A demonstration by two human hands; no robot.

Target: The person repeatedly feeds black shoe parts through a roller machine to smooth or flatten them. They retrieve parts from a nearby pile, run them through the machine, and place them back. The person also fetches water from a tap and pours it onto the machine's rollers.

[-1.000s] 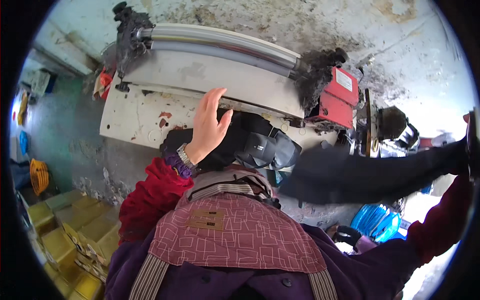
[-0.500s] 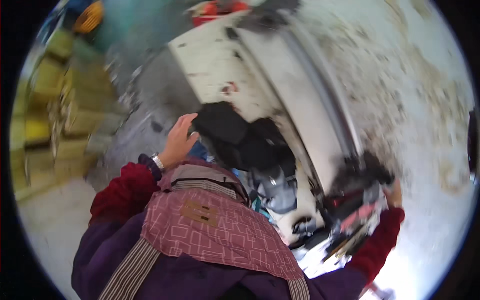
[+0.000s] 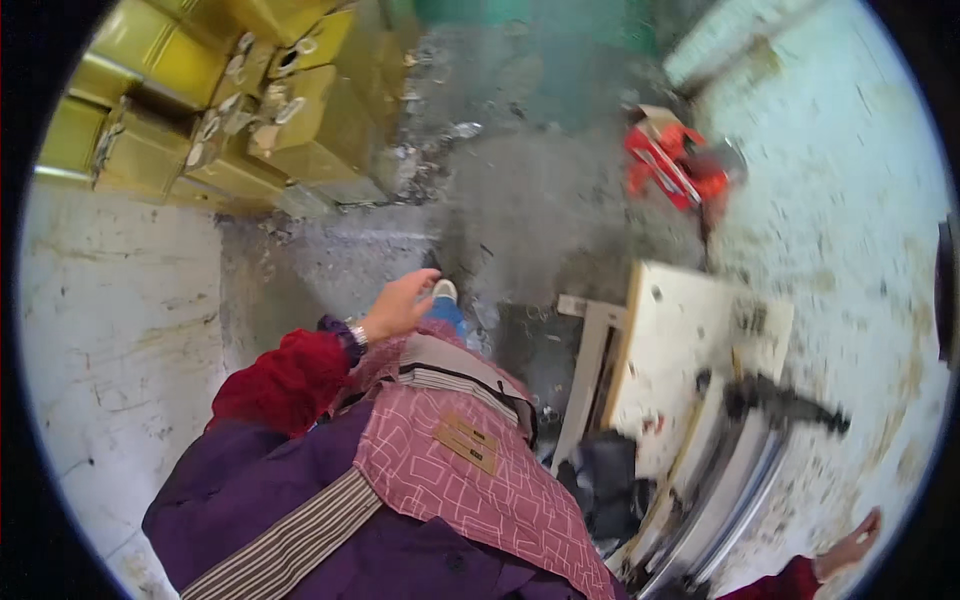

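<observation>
My left hand (image 3: 400, 303) hangs in front of my pink patterned apron (image 3: 490, 470), its fingers loosely apart and holding nothing. Just past its fingertips, a pale shoe (image 3: 445, 290) and a blue trouser leg show on the floor. Far to the lower right, my right hand (image 3: 850, 545) is held out near the stained wall, with its fingers stretched and no object visible in it. Between the hands stands a white-topped table (image 3: 655, 375). A dark cloth-like item (image 3: 605, 480) lies by its near end, partly hidden by my apron.
Yellow-gold metal cans (image 3: 320, 130) are stacked at the upper left. A red bag or package (image 3: 670, 160) sits on the floor by the right wall (image 3: 840, 200). Long pale rails (image 3: 725, 490) and a black fitting (image 3: 785, 402) are along the table's right side. Debris litters the grey floor (image 3: 530, 190).
My view and body have turned left, so the table has shifted to the lower right and the cans and floor show more. My right hand has come away from the cluttered items beside the table.
</observation>
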